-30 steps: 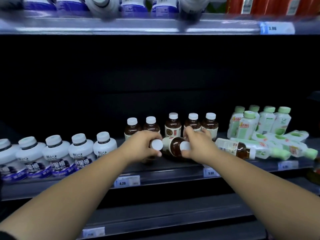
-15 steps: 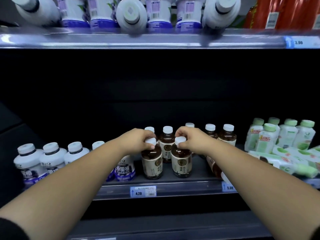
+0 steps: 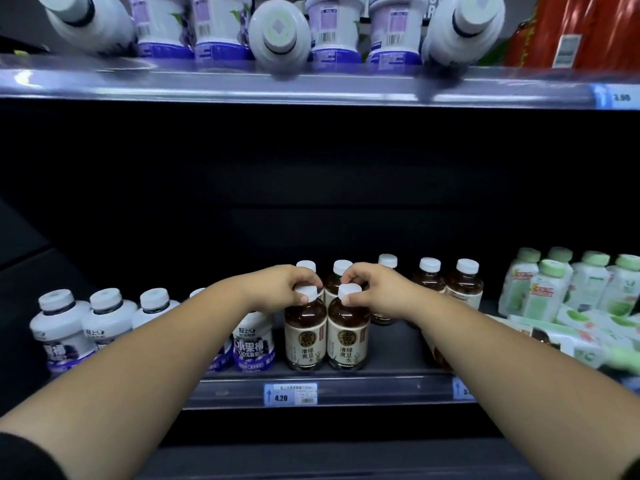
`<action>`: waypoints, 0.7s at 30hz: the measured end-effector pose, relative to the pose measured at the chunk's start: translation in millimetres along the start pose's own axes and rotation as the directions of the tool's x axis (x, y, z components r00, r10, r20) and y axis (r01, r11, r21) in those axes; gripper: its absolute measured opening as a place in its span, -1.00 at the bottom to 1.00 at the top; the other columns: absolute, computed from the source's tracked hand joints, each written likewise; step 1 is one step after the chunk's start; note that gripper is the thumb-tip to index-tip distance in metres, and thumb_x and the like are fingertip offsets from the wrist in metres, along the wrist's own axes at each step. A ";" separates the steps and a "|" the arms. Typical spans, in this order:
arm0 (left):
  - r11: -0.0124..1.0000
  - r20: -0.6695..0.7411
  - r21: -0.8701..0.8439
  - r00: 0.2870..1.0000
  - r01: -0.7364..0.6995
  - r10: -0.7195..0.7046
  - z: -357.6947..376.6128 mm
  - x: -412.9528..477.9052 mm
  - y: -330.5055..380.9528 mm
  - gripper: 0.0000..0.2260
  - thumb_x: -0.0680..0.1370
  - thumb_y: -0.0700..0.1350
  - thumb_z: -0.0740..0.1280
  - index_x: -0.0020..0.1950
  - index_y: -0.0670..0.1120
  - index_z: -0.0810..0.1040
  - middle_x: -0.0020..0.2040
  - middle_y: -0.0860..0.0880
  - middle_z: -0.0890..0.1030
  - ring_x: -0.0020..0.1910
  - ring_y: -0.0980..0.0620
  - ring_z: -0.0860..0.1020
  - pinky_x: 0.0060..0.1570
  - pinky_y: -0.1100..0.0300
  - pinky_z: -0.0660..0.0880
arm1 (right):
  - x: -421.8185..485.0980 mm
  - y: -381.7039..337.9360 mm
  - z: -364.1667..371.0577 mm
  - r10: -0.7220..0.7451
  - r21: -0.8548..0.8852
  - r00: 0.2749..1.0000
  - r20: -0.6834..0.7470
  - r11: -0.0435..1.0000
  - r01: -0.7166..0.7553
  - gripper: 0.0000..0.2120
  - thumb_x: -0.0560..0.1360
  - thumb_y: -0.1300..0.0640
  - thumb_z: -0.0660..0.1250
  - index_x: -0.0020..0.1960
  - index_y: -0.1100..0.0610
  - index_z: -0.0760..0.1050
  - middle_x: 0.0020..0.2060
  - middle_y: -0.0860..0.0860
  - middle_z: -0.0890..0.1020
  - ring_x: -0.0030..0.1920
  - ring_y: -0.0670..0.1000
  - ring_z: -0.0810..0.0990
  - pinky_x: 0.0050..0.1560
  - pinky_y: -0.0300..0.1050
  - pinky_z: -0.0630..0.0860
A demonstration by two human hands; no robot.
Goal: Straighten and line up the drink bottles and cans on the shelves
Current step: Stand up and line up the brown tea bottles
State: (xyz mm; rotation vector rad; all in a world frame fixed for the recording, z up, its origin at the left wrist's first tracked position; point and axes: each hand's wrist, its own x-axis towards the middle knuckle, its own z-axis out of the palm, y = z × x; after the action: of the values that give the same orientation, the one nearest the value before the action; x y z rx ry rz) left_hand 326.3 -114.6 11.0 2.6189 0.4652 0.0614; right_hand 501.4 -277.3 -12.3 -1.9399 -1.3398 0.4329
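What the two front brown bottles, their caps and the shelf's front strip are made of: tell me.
The left front bottle and right front bottle: likely clear plastic, glossy, dark drink showing through; matte cream labels. Their caps: white opaque plastic, probably. The shelf's front strip: seemingly clear glossy plastic with glare, price tag behind it.

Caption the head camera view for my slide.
Left hand pinches left brown bottle, right hand right brown bottle, by caps.
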 end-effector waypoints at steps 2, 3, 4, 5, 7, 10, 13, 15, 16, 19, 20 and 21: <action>1.000 0.011 -0.006 1.000 0.001 -0.001 -1.9 0.9 1.2 -0.67 0.60 -0.17 0.34 0.33 0.10 0.51 0.22 0.12 0.55 0.19 0.14 0.51 0.21 0.19 0.45 | 2.0 -0.3 -3.4 -0.009 0.005 0.999 0.038 1.000 0.009 -0.74 0.40 0.06 0.56 0.02 -0.11 0.57 0.00 -0.07 0.65 -0.09 -0.08 0.61 0.04 -0.07 0.58; 1.000 0.015 -0.011 1.000 -0.001 0.001 -2.8 1.4 1.2 -0.68 0.59 -0.17 0.34 0.32 0.10 0.52 0.21 0.12 0.56 0.18 0.14 0.52 0.19 0.20 0.46 | 4.1 0.0 -5.1 -0.010 0.002 0.998 0.058 1.000 0.010 -0.73 0.40 0.06 0.56 0.03 -0.10 0.57 0.01 -0.06 0.65 -0.09 -0.08 0.61 0.03 -0.08 0.57; 1.000 0.020 -0.016 1.000 -0.003 0.003 -3.2 2.6 0.4 -0.68 0.60 -0.18 0.34 0.31 0.10 0.52 0.20 0.12 0.56 0.17 0.14 0.52 0.17 0.22 0.46 | 6.0 0.3 -6.3 -0.008 0.004 0.997 0.074 1.000 0.008 -0.73 0.40 0.06 0.56 0.04 -0.09 0.57 0.02 -0.04 0.65 -0.10 -0.09 0.60 0.01 -0.09 0.57; 1.000 0.028 -0.024 1.000 -0.006 0.007 -3.7 3.4 0.0 -0.69 0.60 -0.19 0.33 0.30 0.10 0.53 0.18 0.12 0.57 0.16 0.15 0.53 0.13 0.25 0.45 | 8.1 0.6 -7.0 -0.004 0.002 0.996 0.086 1.000 0.004 -0.73 0.40 0.07 0.56 0.04 -0.08 0.57 0.04 -0.02 0.65 -0.10 -0.08 0.60 -0.01 -0.10 0.56; 0.999 0.051 -0.033 0.999 -0.009 0.011 -5.9 5.5 -0.3 -0.69 0.60 -0.20 0.33 0.28 0.11 0.54 0.15 0.15 0.58 0.13 0.19 0.54 0.04 0.33 0.44 | 9.7 0.3 -8.4 0.002 -0.009 0.994 0.109 1.000 -0.001 -0.72 0.40 0.07 0.56 0.05 -0.07 0.57 0.06 0.01 0.64 -0.09 -0.07 0.60 -0.04 -0.10 0.57; 1.000 0.113 -0.019 0.993 -0.013 0.015 -14.8 9.9 -1.6 -0.69 0.57 -0.16 0.38 0.26 0.13 0.56 0.14 0.18 0.60 0.13 0.20 0.55 0.08 0.32 0.45 | 12.8 0.0 -14.1 0.016 0.005 0.988 0.154 1.000 -0.017 -0.76 0.41 0.03 0.56 0.04 -0.05 0.60 0.01 -0.01 0.67 -0.12 -0.10 0.62 -0.10 -0.18 0.55; 0.997 0.079 -0.076 0.996 -0.023 0.029 -23.5 19.1 -6.3 -0.71 0.51 -0.06 0.46 0.23 0.12 0.60 0.13 0.19 0.62 0.13 0.23 0.56 0.19 0.23 0.47 | 23.2 -1.7 -20.2 0.004 0.032 0.998 0.066 0.999 -0.007 -0.79 0.40 -0.10 0.53 -0.05 -0.01 0.66 -0.10 -0.10 0.71 -0.09 -0.18 0.64 -0.05 -0.22 0.54; 0.991 -0.086 -0.126 0.996 -0.040 0.030 -25.5 28.3 -10.6 -0.74 0.49 -0.02 0.48 0.16 0.14 0.61 0.09 0.18 0.64 0.10 0.23 0.58 0.19 0.20 0.50 | 36.6 3.9 -21.4 0.020 -0.002 0.998 -0.059 1.000 -0.020 -0.64 0.26 -0.30 0.52 -0.05 -0.13 0.66 -0.08 -0.16 0.70 0.01 -0.16 0.63 0.14 -0.07 0.56; 0.992 -0.167 -0.121 0.986 -0.041 0.021 -24.8 33.2 -12.9 -0.74 0.49 0.00 0.48 0.16 0.16 0.60 0.09 0.18 0.63 0.11 0.22 0.57 0.18 0.20 0.51 | 43.3 7.8 -20.9 0.029 -0.027 0.995 -0.093 0.999 -0.031 -0.57 0.20 -0.37 0.49 -0.01 -0.20 0.63 -0.03 -0.19 0.68 0.07 -0.15 0.62 0.21 -0.02 0.54; 0.998 -0.253 -0.066 0.967 -0.003 -0.014 -20.2 49.2 -19.4 -0.64 0.49 0.02 0.48 0.28 0.14 0.56 0.21 0.13 0.57 0.19 0.15 0.52 0.21 0.17 0.47 | 56.4 8.7 -17.8 0.066 -0.095 0.994 -0.083 0.993 -0.074 -0.47 0.23 -0.37 0.44 0.17 -0.27 0.55 0.16 -0.25 0.58 0.22 -0.13 0.52 0.33 -0.03 0.42; 0.998 -0.242 -0.054 0.970 0.017 -0.029 -18.2 54.7 -22.2 -0.61 0.49 0.01 0.48 0.30 0.14 0.54 0.24 0.11 0.56 0.20 0.13 0.51 0.23 0.16 0.46 | 58.7 5.6 -17.3 0.078 -0.122 0.995 -0.061 0.989 -0.085 -0.50 0.32 -0.28 0.46 0.24 -0.24 0.54 0.18 -0.26 0.55 0.23 -0.14 0.50 0.29 -0.13 0.40; 0.998 -0.223 -0.054 0.974 0.034 -0.045 -15.9 59.2 -24.6 -0.59 0.49 -0.01 0.49 0.32 0.14 0.53 0.25 0.10 0.56 0.21 0.12 0.51 0.24 0.16 0.46 | 61.8 3.1 -16.2 0.098 -0.132 0.994 -0.038 0.986 -0.103 -0.54 0.42 -0.16 0.48 0.30 -0.19 0.52 0.18 -0.25 0.54 0.23 -0.15 0.49 0.21 -0.23 0.39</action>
State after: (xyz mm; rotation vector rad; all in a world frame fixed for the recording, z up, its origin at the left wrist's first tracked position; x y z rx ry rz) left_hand 372.3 -67.2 11.4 2.5636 0.5853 0.3537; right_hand 538.5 -227.9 4.1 -2.1232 -1.2838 0.3679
